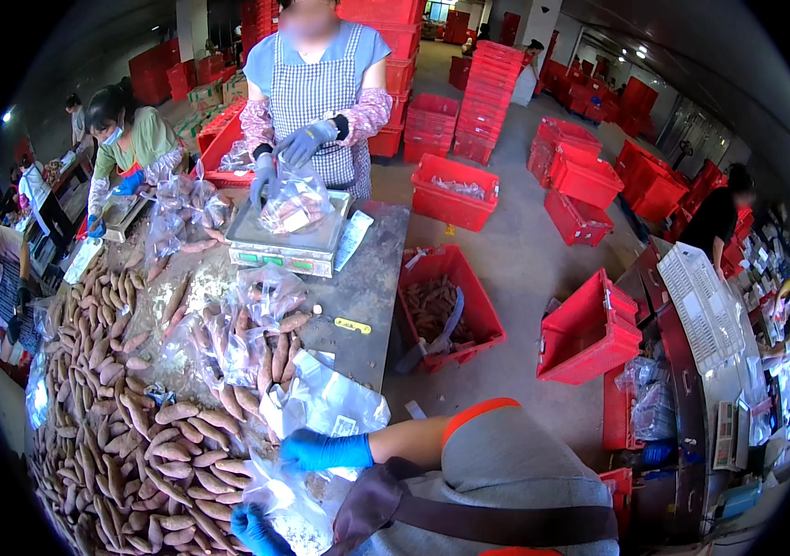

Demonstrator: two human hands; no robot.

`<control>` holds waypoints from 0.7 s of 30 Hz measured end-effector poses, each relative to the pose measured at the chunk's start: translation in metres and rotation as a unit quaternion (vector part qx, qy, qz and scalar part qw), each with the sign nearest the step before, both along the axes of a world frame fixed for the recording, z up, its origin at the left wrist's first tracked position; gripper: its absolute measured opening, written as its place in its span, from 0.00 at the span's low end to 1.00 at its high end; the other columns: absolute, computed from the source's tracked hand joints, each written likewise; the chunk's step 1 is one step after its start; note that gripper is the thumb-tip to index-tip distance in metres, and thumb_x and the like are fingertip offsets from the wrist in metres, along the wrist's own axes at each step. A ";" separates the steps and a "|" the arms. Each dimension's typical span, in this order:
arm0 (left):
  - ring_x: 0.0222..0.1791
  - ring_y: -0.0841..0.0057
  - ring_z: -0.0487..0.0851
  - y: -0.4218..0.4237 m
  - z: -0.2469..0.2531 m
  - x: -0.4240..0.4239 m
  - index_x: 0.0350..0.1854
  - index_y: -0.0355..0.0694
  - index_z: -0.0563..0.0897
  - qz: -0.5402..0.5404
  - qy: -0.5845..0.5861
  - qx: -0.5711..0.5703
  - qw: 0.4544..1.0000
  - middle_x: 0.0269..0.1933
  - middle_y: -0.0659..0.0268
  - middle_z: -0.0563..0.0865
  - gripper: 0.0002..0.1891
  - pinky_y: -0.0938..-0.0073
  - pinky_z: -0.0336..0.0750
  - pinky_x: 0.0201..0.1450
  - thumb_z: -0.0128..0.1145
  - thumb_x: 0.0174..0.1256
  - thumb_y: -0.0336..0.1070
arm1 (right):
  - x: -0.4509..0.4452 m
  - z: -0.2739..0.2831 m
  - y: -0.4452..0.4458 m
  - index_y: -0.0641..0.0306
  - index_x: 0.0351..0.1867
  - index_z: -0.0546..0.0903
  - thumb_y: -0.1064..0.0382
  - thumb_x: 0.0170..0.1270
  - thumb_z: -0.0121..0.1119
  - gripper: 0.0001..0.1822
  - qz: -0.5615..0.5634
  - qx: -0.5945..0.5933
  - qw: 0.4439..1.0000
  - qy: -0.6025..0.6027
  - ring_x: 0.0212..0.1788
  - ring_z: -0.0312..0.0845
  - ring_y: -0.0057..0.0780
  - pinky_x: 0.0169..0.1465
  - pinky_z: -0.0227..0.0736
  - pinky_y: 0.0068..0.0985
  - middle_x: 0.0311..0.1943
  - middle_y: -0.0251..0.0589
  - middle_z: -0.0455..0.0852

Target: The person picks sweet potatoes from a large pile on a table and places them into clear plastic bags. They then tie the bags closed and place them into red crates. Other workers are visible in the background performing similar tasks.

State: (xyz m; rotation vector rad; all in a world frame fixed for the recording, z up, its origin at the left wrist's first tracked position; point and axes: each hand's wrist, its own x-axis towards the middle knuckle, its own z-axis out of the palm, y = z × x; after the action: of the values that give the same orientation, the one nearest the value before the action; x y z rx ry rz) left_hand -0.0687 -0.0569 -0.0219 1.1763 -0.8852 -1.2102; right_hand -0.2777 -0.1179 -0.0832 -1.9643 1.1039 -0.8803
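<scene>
My right hand [325, 450], in a blue glove, has its fingers closed on the upper part of a clear plastic bag [284, 490]. Lower down, my left hand [257, 529], gloved in blue too, grips the bag's other side with curled fingers. The bag looks thin and crumpled; its contents cannot be made out. A large heap of sweet potatoes [117, 445] spreads over the table beside both hands. Just beyond my right hand lies a pile of flat plastic bags [329, 396]. Filled bags of sweet potatoes [235, 347] rest farther up the table.
Across the table [360, 278], a co-worker's gloved hands hold a bag of sweet potatoes [291, 208] on a scale [284, 250]. A yellow tool [353, 325] lies nearby. Red crates [454, 306] stand on the floor beside the table. Another co-worker [138, 139] bends over a second scale [120, 219].
</scene>
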 end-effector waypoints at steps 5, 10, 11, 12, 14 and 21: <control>0.25 0.82 0.70 0.012 -0.031 0.042 0.26 0.36 0.75 0.059 -0.233 0.012 0.971 0.26 0.71 0.76 0.05 0.81 0.66 0.27 0.56 0.59 0.28 | -0.034 -0.023 -0.028 0.62 0.34 0.79 0.60 0.63 0.54 0.08 -0.178 0.431 0.651 -0.599 0.28 0.78 0.24 0.32 0.74 0.22 0.27 0.34 0.81; 0.34 0.79 0.69 0.009 -0.047 0.038 0.43 0.30 0.73 -0.060 -0.311 0.097 0.944 0.35 0.68 0.74 0.14 0.79 0.68 0.38 0.58 0.54 0.23 | -0.045 0.015 -0.041 0.58 0.28 0.77 0.64 0.64 0.54 0.06 -0.152 0.239 0.825 -0.489 0.26 0.68 0.13 0.29 0.68 0.17 0.23 0.23 0.72; 0.46 0.74 0.71 0.012 -0.036 0.035 0.59 0.32 0.66 -0.076 -0.326 0.050 0.941 0.48 0.64 0.72 0.29 0.76 0.67 0.52 0.61 0.52 0.22 | -0.040 0.026 -0.036 0.58 0.27 0.77 0.65 0.63 0.55 0.06 -0.132 0.207 0.863 -0.441 0.27 0.67 0.12 0.30 0.68 0.16 0.23 0.22 0.70; 0.56 0.68 0.69 0.020 -0.028 0.017 0.63 0.35 0.62 -0.002 -0.269 -0.025 0.963 0.57 0.60 0.69 0.36 0.70 0.65 0.59 0.62 0.49 0.22 | -0.031 0.036 -0.028 0.58 0.26 0.76 0.67 0.62 0.56 0.06 -0.139 0.196 0.898 -0.368 0.27 0.66 0.12 0.30 0.67 0.17 0.23 0.22 0.70; 0.62 0.60 0.65 0.030 -0.008 -0.011 0.66 0.37 0.59 -0.040 -0.397 -0.100 0.911 0.61 0.54 0.66 0.41 0.62 0.61 0.64 0.64 0.47 0.24 | 0.002 0.053 -0.001 0.65 0.20 0.70 0.67 0.57 0.60 0.12 -0.131 0.096 0.957 -0.241 0.25 0.60 0.12 0.26 0.64 0.22 0.18 0.29 0.66; 0.38 0.70 0.79 0.035 -0.013 0.022 0.36 0.32 0.79 -0.013 -0.321 0.070 0.944 0.38 0.58 0.82 0.09 0.73 0.71 0.45 0.47 0.55 0.23 | 0.029 0.039 0.033 0.60 0.29 0.73 0.65 0.56 0.60 0.07 0.052 -0.075 0.996 0.022 0.26 0.76 0.37 0.30 0.70 0.32 0.25 0.42 0.77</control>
State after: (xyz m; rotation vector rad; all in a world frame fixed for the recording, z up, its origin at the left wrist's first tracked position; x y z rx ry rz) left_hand -0.0469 -0.0223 -0.0345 1.7256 -1.3090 -0.9216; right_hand -0.2488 -0.0847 -0.0442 -2.1532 0.9733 -0.8901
